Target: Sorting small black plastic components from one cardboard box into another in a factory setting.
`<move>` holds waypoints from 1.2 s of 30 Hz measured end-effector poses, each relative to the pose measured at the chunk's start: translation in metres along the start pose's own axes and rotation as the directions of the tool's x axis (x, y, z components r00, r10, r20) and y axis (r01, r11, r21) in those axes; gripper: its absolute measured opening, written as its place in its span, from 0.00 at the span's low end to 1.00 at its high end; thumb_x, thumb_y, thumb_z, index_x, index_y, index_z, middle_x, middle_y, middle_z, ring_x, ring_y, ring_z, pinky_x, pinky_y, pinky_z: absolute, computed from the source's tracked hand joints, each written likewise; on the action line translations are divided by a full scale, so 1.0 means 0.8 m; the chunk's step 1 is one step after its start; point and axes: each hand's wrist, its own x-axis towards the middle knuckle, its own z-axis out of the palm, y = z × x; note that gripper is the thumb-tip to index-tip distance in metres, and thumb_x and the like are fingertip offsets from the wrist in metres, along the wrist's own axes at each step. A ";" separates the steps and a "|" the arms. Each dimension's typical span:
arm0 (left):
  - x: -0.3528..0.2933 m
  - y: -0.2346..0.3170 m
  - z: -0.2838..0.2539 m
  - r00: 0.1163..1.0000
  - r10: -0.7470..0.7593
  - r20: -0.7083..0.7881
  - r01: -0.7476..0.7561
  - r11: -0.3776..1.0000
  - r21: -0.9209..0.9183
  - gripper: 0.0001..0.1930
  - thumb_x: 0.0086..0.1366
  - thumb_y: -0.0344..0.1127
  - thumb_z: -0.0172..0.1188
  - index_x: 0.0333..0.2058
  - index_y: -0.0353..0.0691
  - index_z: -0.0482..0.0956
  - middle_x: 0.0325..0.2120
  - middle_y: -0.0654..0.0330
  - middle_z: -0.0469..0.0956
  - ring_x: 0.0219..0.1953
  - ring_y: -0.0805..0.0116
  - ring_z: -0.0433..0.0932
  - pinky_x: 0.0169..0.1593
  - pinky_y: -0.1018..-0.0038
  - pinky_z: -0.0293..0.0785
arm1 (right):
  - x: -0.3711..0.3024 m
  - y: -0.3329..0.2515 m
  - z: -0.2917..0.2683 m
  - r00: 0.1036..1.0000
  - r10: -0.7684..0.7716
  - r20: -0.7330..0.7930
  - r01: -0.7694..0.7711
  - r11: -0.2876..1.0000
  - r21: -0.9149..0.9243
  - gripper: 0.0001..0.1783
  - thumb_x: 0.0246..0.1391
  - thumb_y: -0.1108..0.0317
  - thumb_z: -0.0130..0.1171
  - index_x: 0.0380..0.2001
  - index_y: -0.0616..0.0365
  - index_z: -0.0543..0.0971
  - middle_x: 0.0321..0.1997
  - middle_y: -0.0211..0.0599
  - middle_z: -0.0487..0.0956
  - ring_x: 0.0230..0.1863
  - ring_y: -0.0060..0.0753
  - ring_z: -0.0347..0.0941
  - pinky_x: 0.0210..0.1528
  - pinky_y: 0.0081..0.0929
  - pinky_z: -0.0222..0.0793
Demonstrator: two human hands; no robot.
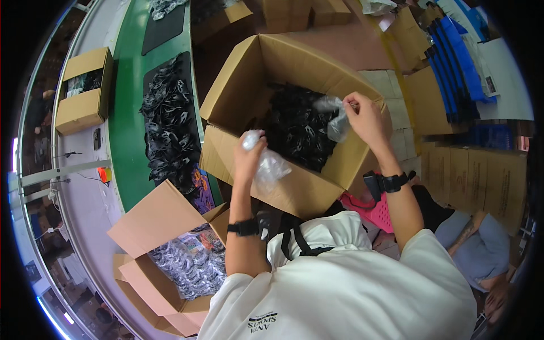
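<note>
A large open cardboard box (232, 85) stands in front of me, with a heap of black plastic-looking parts (300, 130) inside; their exact kind I cannot make out. My left hand (248, 158) is closed on a crumpled clear plastic bag (273, 170) over the box's near left side. Toward the right wall, my right hand (365, 119) pinches another clear plastic bag (339, 126), which hangs over the black parts. Whether these bags have anything in them is unclear. Each of my wrists wears a black strap with a small device.
Left of the box, more black parts (167, 124) lie on a dark mat along a green table (127, 141). A second open carton (153, 283) at lower left contains several bagged items (192, 263). A pink perforated basket (379, 215) and a seated person (473, 238) are at right.
</note>
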 end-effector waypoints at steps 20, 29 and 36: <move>-0.160 -0.007 -0.115 0.834 -0.388 -0.392 0.336 0.921 -0.197 0.09 0.61 0.28 0.62 0.41 0.35 0.79 0.27 0.61 0.79 0.31 0.74 0.78 0.38 0.78 0.72 | 0.103 0.093 0.222 0.957 -0.266 0.112 0.274 0.960 -0.065 0.23 0.50 0.64 0.69 0.18 0.64 0.65 0.20 0.47 0.65 0.22 0.50 0.60 0.27 0.38 0.60; -0.156 -0.011 -0.109 0.834 -0.395 -0.386 0.320 0.915 -0.245 0.09 0.60 0.27 0.62 0.40 0.35 0.78 0.31 0.61 0.78 0.31 0.75 0.78 0.37 0.78 0.73 | 0.134 0.078 0.212 0.969 -0.245 0.029 0.247 0.962 -0.113 0.18 0.53 0.74 0.63 0.20 0.63 0.63 0.20 0.49 0.64 0.24 0.57 0.61 0.27 0.40 0.60; -0.147 -0.001 -0.104 0.777 -0.500 -0.381 0.374 0.855 -0.359 0.09 0.60 0.27 0.62 0.40 0.35 0.78 0.29 0.62 0.78 0.31 0.74 0.78 0.37 0.77 0.72 | 0.128 0.221 0.345 0.917 0.075 0.392 0.014 0.975 -0.221 0.19 0.48 0.54 0.68 0.27 0.61 0.79 0.28 0.50 0.81 0.34 0.53 0.79 0.40 0.40 0.73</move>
